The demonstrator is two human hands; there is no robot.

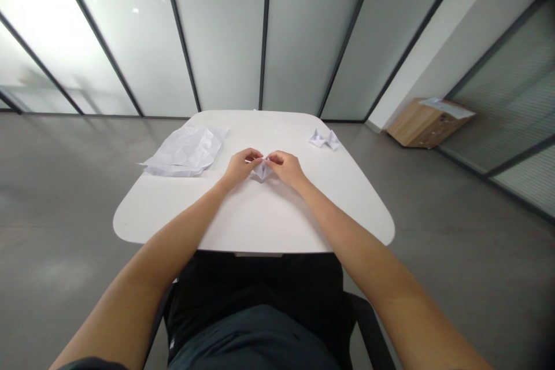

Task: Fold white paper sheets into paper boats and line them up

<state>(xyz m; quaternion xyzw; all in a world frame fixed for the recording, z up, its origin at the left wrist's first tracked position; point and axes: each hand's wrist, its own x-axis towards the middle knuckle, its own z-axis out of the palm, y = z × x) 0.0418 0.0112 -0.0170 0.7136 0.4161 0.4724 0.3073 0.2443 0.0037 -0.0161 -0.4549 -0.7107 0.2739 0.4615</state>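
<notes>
A small folded white paper piece (262, 171) is held over the middle of the white table (260, 225). My left hand (241, 165) pinches its upper left part between thumb and fingers. From the other side my right hand (284, 165) grips the upper right part in the same way, the fingertips of both hands almost meeting. Pointed flaps of the paper show below the fingers; its top edge is partly hidden by them.
Creased white sheets (186, 151) lie stacked at the table's left, overhanging its edge. Folded paper shapes (324, 139) stand at the back right. A wooden cabinet (427, 122) is on the floor to the right, near frosted glass panels (221, 34). Chair armrests flank my lap.
</notes>
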